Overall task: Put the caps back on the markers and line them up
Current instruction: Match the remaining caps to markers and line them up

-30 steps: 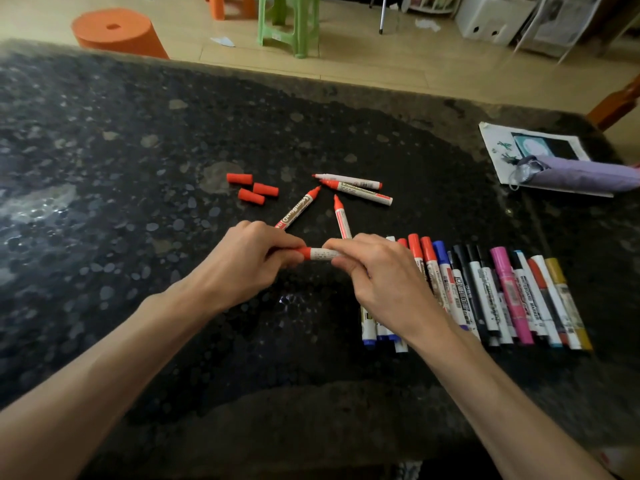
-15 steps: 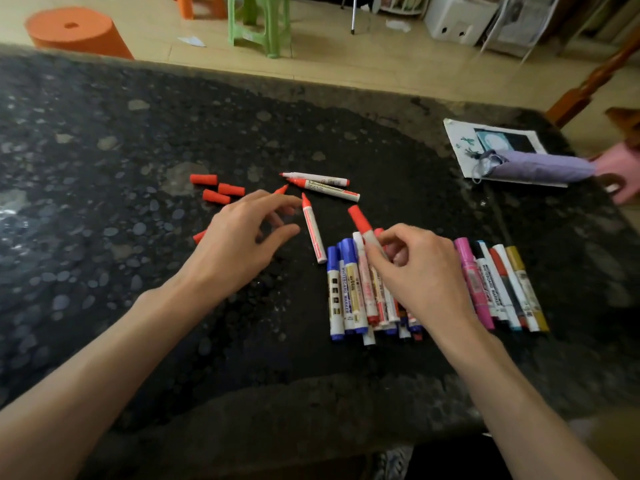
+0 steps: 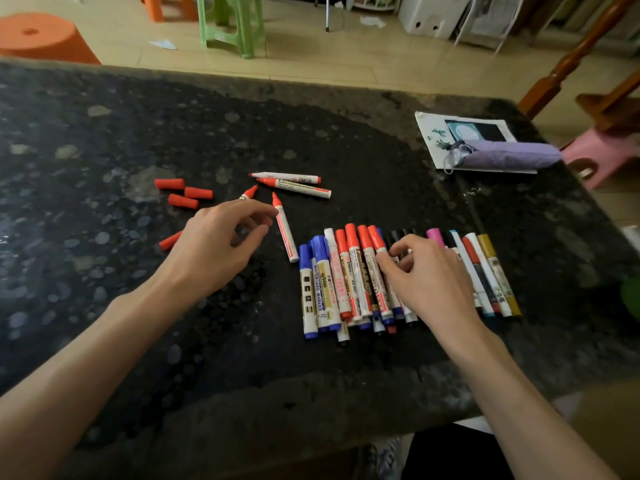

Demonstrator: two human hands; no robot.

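One blue-capped marker (image 3: pixel 321 282) reading WHITEBOARD MARKER, right hand (image 3: pixel 429 278) pinching red-capped marker (image 3: pixel 375 240)

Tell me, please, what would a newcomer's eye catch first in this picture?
First comes the bright row of capped markers at the near right of the dark table, with the right hand lying over its middle. Next are four uncapped red markers scattered beside and beyond the left hand, which hovers holding nothing. Farther left, loose red caps stand out against the stone.
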